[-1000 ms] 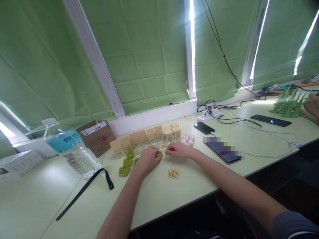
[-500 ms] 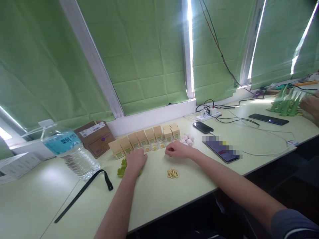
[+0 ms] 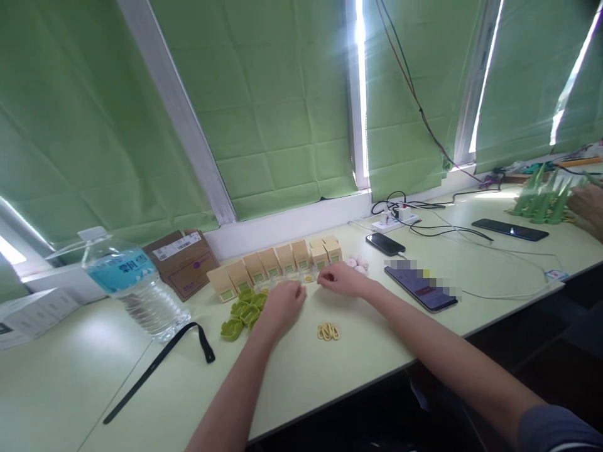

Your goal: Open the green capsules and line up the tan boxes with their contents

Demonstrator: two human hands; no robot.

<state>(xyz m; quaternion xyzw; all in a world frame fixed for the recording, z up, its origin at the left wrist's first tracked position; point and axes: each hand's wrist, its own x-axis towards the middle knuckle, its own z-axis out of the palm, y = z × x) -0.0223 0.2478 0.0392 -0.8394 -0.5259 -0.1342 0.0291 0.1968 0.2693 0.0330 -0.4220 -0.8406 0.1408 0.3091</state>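
Observation:
My left hand (image 3: pixel 285 306) rests low over the table, right of a cluster of green flower-shaped pieces (image 3: pixel 241 316). Its fingers are curled together, and whatever they hold is hidden. Just to its right is my right hand (image 3: pixel 343 280), fingers and thumb closed in a pinch; I cannot make out anything in it. Behind both hands runs a row of small brown cardboard boxes (image 3: pixel 285 257) with green labels. Small clear cases with yellow centres (image 3: pixel 308 279) stand before them, partly covered by my left hand. Pale pink balls (image 3: pixel 362 263) lie behind my right wrist. Nearer me is a little pile of yellow rings (image 3: pixel 328 331).
A large water bottle (image 3: pixel 136 282), a black strap (image 3: pixel 160 367) and a brown carton (image 3: pixel 183 267) are on the left. Phones (image 3: pixel 419 287), a power strip (image 3: pixel 394 221) and cables are to the right. Another person's hand (image 3: pixel 588 204) is by green spiky pieces (image 3: pixel 541 201).
My left hand has moved right, off the green pieces, which now show more fully, and closer to my right hand. My right hand has barely moved.

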